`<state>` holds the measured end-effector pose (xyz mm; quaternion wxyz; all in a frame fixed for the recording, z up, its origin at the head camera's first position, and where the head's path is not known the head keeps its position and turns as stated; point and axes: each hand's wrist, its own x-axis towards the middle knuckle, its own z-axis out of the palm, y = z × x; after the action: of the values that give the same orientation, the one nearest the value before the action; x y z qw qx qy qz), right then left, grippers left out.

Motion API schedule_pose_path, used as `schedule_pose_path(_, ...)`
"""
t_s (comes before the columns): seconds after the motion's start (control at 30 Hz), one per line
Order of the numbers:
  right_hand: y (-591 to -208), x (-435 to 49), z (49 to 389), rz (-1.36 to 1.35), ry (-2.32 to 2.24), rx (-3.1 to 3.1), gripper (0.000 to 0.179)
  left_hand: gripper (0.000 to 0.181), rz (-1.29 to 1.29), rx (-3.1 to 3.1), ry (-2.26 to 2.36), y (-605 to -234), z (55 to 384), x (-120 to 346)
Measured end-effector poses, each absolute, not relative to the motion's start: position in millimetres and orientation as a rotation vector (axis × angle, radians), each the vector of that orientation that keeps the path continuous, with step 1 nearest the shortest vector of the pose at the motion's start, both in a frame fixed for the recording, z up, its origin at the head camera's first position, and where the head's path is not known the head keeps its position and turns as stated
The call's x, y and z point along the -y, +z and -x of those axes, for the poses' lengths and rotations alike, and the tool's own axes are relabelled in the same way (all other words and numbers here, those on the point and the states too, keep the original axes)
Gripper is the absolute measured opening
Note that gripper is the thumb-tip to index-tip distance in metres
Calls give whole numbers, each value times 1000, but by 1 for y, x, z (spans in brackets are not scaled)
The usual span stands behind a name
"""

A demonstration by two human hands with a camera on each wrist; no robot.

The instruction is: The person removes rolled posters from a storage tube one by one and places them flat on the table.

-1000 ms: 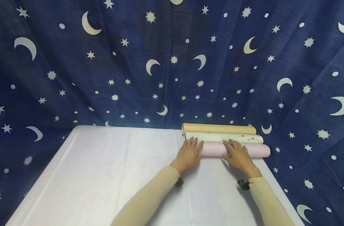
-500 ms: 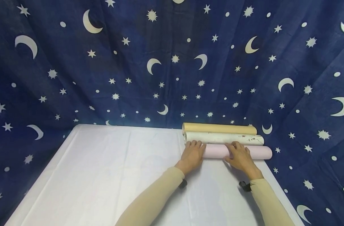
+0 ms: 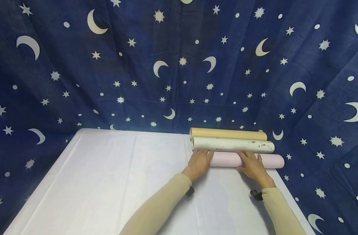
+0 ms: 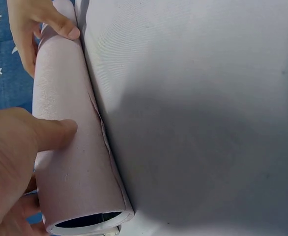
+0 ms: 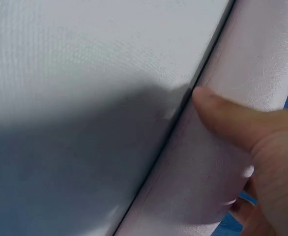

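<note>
A pink wallpaper roll (image 3: 226, 159) lies crosswise at the right of the white table, nearest to me. Toward its left end, my left hand (image 3: 198, 163) grips it, thumb on the near side and fingers over the far side. My right hand (image 3: 253, 165) holds the same roll right of its middle. The left wrist view shows the roll's hollow end and a loose paper edge along its side. In the right wrist view, the thumb (image 5: 222, 113) lies across the textured pink surface, its tip near the roll's lower edge on the table.
Behind the pink roll lie a white roll with a floral print (image 3: 232, 145) and a yellow roll (image 3: 226, 133), side by side at the back edge. The white-covered table (image 3: 102, 182) stretches left. A dark blue star-and-moon curtain (image 3: 138, 65) hangs behind and at both sides.
The pink roll has come slightly toward me and right, away from the white roll. Both hands have shifted with it, their fingers now down over its far side.
</note>
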<state>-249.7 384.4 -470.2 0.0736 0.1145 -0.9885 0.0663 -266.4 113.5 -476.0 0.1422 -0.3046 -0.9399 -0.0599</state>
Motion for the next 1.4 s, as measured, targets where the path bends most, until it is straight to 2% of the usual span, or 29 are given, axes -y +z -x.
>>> schedule_pose_path(0.43, -470, -382, 247, -430, 123, 2872, 77, 45, 927, 2664, -157, -471, 262, -98)
schedule_pose_path(0.6, -466, -369, 243, -439, 68, 2855, 73, 42, 939, 2620, -136, -468, 258, -82)
schedule_pose_path(1.0, -460, -343, 228, -473, 16, 2740, 75, 44, 1010, 2592, -118, -455, 248, -52)
schedule_pose_path(1.4, -453, -306, 219, -577, -4, 2661, 78, 47, 1020, 2542, -126, -453, 232, -2)
